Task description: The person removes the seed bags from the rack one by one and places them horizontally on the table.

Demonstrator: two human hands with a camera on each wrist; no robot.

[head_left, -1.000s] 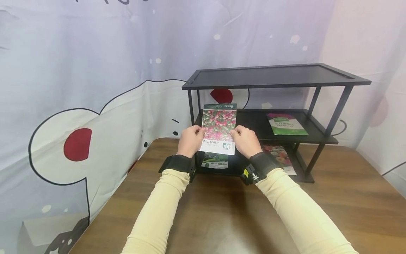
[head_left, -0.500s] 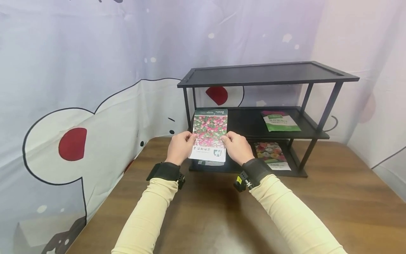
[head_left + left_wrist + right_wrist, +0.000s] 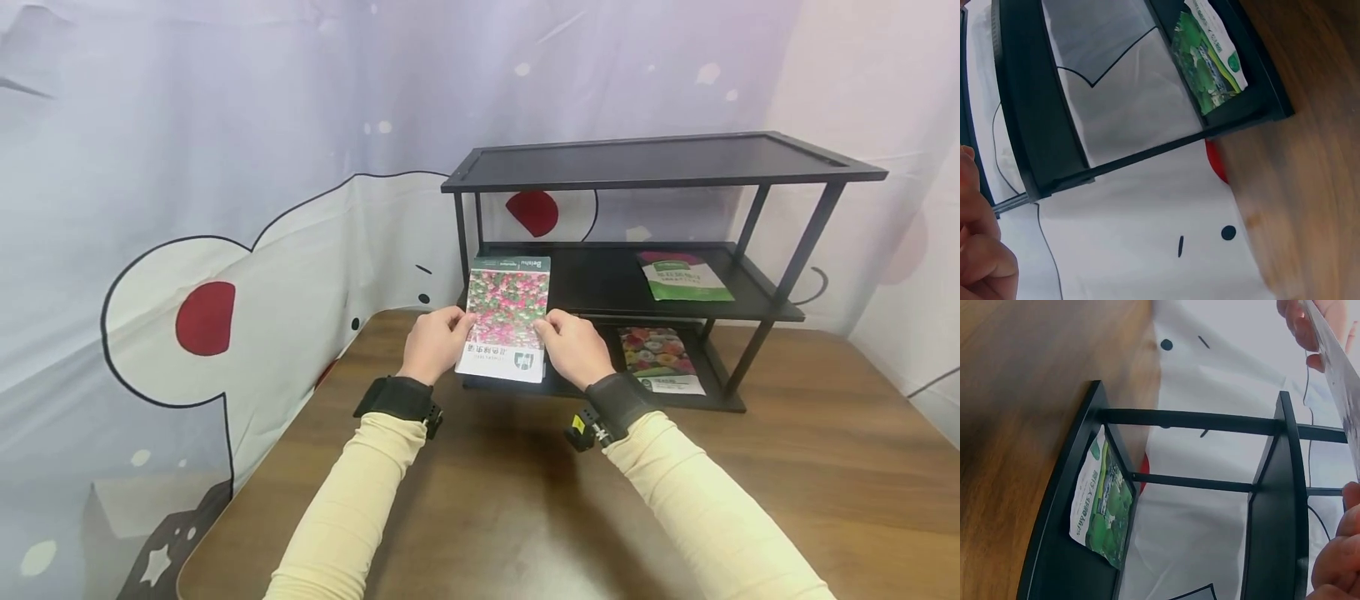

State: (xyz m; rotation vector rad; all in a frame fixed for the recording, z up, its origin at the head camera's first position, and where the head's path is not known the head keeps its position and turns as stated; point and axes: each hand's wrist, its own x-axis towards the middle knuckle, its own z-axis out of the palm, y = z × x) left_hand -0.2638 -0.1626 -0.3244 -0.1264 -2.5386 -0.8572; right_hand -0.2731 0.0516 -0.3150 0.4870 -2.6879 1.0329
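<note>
Pink-flowered packet (image 3: 507,310), fine print blurred

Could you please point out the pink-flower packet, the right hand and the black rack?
Pink-flower packet (image 3: 506,312): head view, flower picture.
Right hand (image 3: 576,347): head view, on its back.
Black rack (image 3: 663,162): head view, top shelf.

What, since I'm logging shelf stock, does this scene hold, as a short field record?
Held item: flat rectangular packet printed with pink flowers
Left hand: pinches its left edge
Right hand: pinches its right edge
Furniture: black three-tier rack on brown wood-grain table
Middle shelf: white, green and magenta packet
Bottom shelf: flat green-and-white packet, multicoloured flower-printed packet
</note>
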